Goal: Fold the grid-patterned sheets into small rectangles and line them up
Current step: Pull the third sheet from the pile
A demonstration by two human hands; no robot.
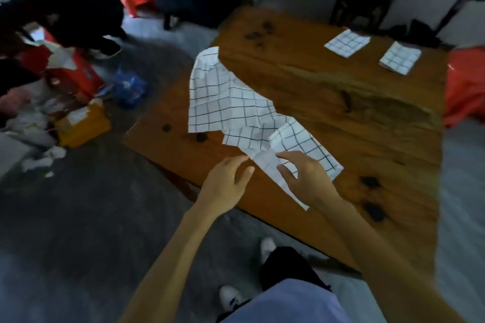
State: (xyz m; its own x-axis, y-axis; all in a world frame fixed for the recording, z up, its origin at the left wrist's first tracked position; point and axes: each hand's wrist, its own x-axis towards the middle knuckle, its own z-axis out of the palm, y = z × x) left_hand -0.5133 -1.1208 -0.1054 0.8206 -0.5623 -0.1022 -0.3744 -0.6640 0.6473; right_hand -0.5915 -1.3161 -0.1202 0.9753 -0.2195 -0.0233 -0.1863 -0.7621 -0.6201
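Head view, looking down at a wooden table (328,102) with dark knots.

Unfolded grid-patterned sheet (223,102): lies crumpled across the table's left part, its far corner hanging over the table's left edge. A second, partly folded portion of grid cloth (301,141) lies at the near end, overlapping the first; cannot tell whether it is a separate sheet or the same one.

Left hand (228,183): held over the near table edge, fingers loosely extended, fingertips just at the cloth's near corner. It grips nothing that can be seen.

Right hand (307,176): rests on the near cloth, fingers spread and slightly bent, pressing the fabric down. No pinch is evident.

Two folded rectangles sit at the far right of the table, side by side and apart: folded sheet A (347,42) further left, folded sheet B (400,57) nearer the right edge.

Off-table: orange cardboard box (81,126) and a blue plastic bag (130,88) on the grey floor at left; red plastic bag (464,86) right of the table.
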